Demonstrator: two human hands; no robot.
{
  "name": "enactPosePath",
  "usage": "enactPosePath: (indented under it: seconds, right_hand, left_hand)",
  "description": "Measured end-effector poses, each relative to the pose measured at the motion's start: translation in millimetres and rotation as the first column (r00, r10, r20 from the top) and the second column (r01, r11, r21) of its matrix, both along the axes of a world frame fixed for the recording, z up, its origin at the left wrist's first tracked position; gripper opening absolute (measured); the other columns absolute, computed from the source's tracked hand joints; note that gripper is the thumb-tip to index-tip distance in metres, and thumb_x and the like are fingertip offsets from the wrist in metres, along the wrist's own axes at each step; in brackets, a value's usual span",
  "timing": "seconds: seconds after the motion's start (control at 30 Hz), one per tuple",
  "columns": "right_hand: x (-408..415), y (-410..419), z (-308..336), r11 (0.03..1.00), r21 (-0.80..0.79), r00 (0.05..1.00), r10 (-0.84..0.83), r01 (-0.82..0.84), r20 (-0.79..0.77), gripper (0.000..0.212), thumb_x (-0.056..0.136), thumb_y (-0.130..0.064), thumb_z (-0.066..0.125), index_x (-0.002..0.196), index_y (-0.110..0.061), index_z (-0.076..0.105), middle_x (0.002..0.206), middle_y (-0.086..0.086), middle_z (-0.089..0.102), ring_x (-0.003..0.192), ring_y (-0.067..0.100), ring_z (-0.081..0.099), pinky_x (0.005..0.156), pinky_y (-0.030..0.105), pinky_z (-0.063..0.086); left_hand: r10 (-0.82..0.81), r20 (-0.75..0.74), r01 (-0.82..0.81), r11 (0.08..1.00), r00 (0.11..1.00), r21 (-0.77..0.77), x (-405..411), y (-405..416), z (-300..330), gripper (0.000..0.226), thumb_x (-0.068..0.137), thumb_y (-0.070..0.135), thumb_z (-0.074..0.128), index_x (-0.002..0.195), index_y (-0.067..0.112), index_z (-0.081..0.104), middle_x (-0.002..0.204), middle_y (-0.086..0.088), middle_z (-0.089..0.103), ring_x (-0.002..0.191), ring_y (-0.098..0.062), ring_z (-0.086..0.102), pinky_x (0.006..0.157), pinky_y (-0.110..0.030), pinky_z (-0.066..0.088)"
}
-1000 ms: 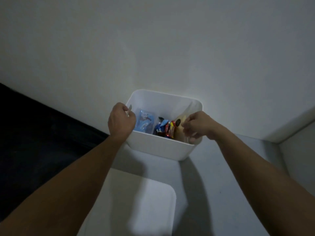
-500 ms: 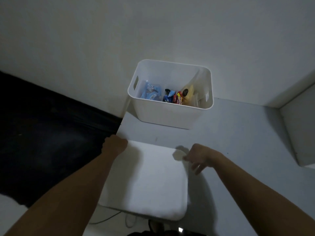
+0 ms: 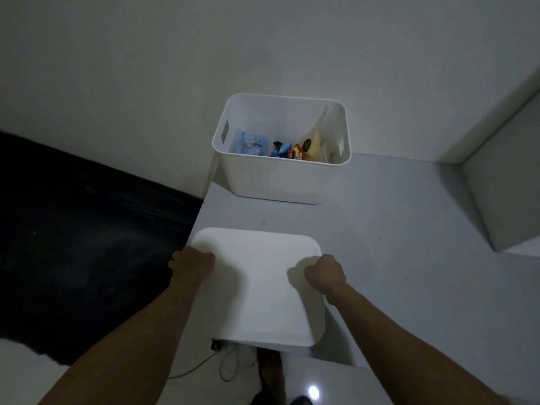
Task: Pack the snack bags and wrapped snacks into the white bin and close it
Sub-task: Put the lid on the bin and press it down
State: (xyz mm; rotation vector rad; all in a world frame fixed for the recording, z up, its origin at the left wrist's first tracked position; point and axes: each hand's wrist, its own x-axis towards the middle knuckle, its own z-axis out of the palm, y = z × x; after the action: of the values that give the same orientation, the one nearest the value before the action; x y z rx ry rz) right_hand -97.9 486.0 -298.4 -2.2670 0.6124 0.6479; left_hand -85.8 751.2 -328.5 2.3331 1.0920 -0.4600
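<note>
White rectangular plastic bin [image 3: 280,176] stood open at back of grey table [image 3: 409,229], snacks inside. Flat white rounded lid [image 3: 257,287] was gripped at opposite side edges by left hand [image 3: 191,266] and right hand [image 3: 324,273], fingers curled. Lid judged light, stiff, smooth; edge hold suited.

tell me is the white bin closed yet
Open. The white plastic bin has no cover, snacks show inside; the flat white lid lies on the table, gripped by both hands.

bin [image 3: 280,176] behind lid [image 3: 260,285] | snacks [image 3: 287,149] in bin | both on table [image 3: 394,229]
</note>
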Motion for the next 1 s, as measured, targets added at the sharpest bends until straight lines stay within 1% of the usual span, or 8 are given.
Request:
enactPosePath:
  seconds: [0.17, 0.3, 0.43, 0.5, 0.6, 0.73, 0.9, 1.0]
  right_hand:
    - [-6.4, -10.9, 15.7, 0.992, -0.061, 0.975, -0.095, 0.110, 0.201, 0.046, 0.078, -0.017, 0.061, 0.120, -0.001, 0.051, 0.122, 0.021, 0.055, 0.111, 0.039, 0.056, 0.095, 0.043, 0.050]
    - [6.4, -20.6, 49.4, 0.984, -0.089, 0.891, -0.100, 0.154, 0.442, 0.034, 0.080, -0.006, 0.054, 0.113, -0.001, 0.055, 0.115, 0.023, 0.059, 0.105, 0.041, 0.057, 0.089, 0.043, 0.050]
    - [31.4, -28.2, 91.4, 0.980, -0.055, 0.787, -0.120, 0.191, 0.605, 0.037, 0.082, -0.007, 0.056, 0.118, -0.006, 0.059, 0.115, 0.017, 0.061, 0.103, 0.036, 0.058, 0.084, 0.039, 0.050]
    - [48.5, -32.4, 114.5, 0.982, -0.039, 0.744, -0.113, 0.184, 0.658, 0.026, 0.082, -0.006, 0.054, 0.106, -0.004, 0.062, 0.107, 0.016, 0.063, 0.095, 0.034, 0.059, 0.075, 0.033, 0.047]
    - [81.7, -38.3, 144.2, 0.987, -0.066, 0.716, -0.062, 0.150, 0.695, 0.010, 0.078, -0.002, 0.050, 0.083, -0.003, 0.058, 0.091, 0.017, 0.064, 0.080, 0.032, 0.057, 0.066, 0.029, 0.040]
    - [133.9, -43.5, 167.4, 0.988, -0.061, 0.709, -0.058, 0.141, 0.702, 0.010, 0.074, 0.000, 0.048, 0.074, -0.002, 0.057, 0.076, 0.015, 0.057, 0.076, 0.031, 0.055, 0.064, 0.031, 0.039]
    - [195.5, -46.8, 172.9, 0.991, -0.042, 0.728, -0.065, 0.128, 0.682, 0.014, 0.077, 0.001, 0.047, 0.066, -0.001, 0.055, 0.066, 0.012, 0.051, 0.069, 0.028, 0.050, 0.062, 0.029, 0.038]
    - [227.1, -46.7, 164.5, 0.991, -0.055, 0.772, -0.061, 0.123, 0.633, 0.013, 0.079, 0.000, 0.050, 0.068, -0.003, 0.056, 0.071, 0.013, 0.052, 0.072, 0.026, 0.051, 0.065, 0.028, 0.039]
  left_hand:
    - [0.065, 0.217, -0.056, 0.997, 0.974, -0.046, -3.2, -4.7, 15.4, 0.053, 0.070, 0.029, 0.052, 0.118, 0.007, 0.055, 0.114, -0.018, 0.056, 0.105, -0.038, 0.056, 0.088, -0.052, 0.051]
    - [0.102, 0.416, -0.121, 0.992, 0.904, 0.020, 8.1, -20.3, 57.4, 0.042, 0.077, 0.018, 0.052, 0.117, 0.008, 0.061, 0.117, -0.020, 0.053, 0.107, -0.042, 0.053, 0.091, -0.053, 0.049]
    - [0.119, 0.654, -0.105, 0.993, 0.747, -0.061, 40.5, -23.0, 98.6, 0.044, 0.072, 0.019, 0.050, 0.112, 0.007, 0.065, 0.113, -0.023, 0.058, 0.103, -0.042, 0.056, 0.091, -0.049, 0.051]
    - [0.154, 0.733, -0.079, 0.988, 0.663, -0.136, 59.2, -22.1, 117.6, 0.038, 0.069, 0.022, 0.052, 0.100, 0.003, 0.065, 0.102, -0.020, 0.064, 0.092, -0.037, 0.063, 0.082, -0.049, 0.056]
    - [0.195, 0.763, -0.054, 0.977, 0.616, -0.206, 85.7, -26.6, 149.7, 0.023, 0.078, 0.011, 0.058, 0.096, -0.003, 0.062, 0.098, -0.010, 0.063, 0.083, -0.026, 0.061, 0.072, -0.035, 0.053]
    - [0.151, 0.778, 0.005, 0.981, 0.610, -0.194, 128.3, -26.6, 172.6, 0.014, 0.072, 0.001, 0.049, 0.076, -0.003, 0.062, 0.073, -0.011, 0.060, 0.065, -0.023, 0.055, 0.056, -0.026, 0.042]
    - [0.108, 0.735, 0.046, 0.981, 0.669, -0.187, 184.8, -23.4, 182.5, 0.021, 0.070, -0.003, 0.045, 0.054, 0.009, 0.043, 0.056, -0.002, 0.045, 0.056, -0.021, 0.046, 0.054, -0.024, 0.035]
    - [0.074, 0.725, 0.064, 0.985, 0.685, -0.161, 217.2, -19.1, 179.4, 0.015, 0.068, -0.003, 0.047, 0.061, 0.011, 0.046, 0.062, -0.007, 0.044, 0.061, -0.019, 0.044, 0.057, -0.028, 0.033]
